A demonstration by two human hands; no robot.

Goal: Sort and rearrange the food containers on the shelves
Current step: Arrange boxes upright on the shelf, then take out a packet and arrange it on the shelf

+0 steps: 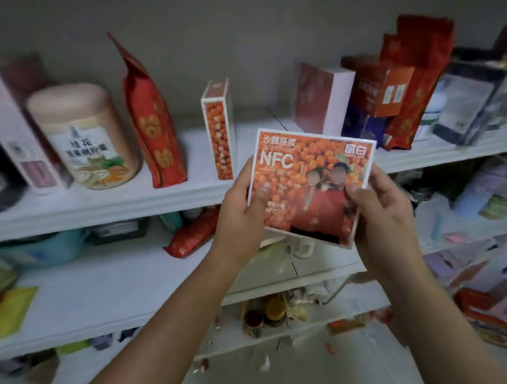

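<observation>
While your left hand (pixel 241 205) and right hand (pixel 382 209) grip the flat orange printed cardboard box (pixel 309 187) by its sides, thumbs pressed on its front, it hangs before the white upper shelf (pixel 132 201).

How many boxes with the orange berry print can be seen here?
2. The held box is gripped by the left hand and the right hand. The standing box is upright on the top shelf, beside the red pouch. Others may be hidden.

top shelf (pixel 197 172) w/ round tub (pixel 83 137), red pouch (pixel 152 120), orange box (pixel 218 132) (standing), lower shelf (pixel 106 280) w/ red packet (pixel 192 235)
</observation>
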